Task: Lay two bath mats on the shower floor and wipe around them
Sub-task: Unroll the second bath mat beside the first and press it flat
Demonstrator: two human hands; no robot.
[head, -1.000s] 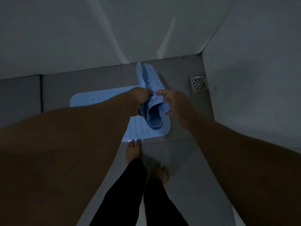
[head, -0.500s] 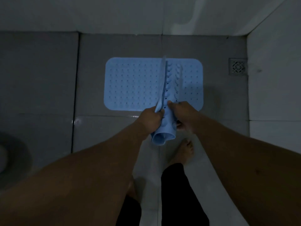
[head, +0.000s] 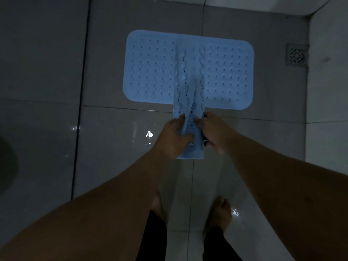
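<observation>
A light blue bath mat [head: 150, 68] with rows of small holes lies flat on the grey tiled shower floor [head: 116, 140]. A second blue mat [head: 188, 85], folded lengthwise with its suction cups facing up, hangs in the air over the middle of the first one. My left hand [head: 174, 137] grips its left fold and my right hand [head: 216, 133] grips its right fold, both near the mat's near end. The two folds are slightly parted between my hands.
A square metal floor drain [head: 296, 54] sits at the right by the white wall [head: 327, 91]. Wet glints show on the tiles near my hands. My bare feet [head: 218, 213] stand at the bottom. A dark curved object [head: 7, 166] is at the left edge.
The view has tilted down and closer to the floor. The folded mat, which was rolled tighter before, has opened a little between my hands and now hangs over the flat mat's centre.
</observation>
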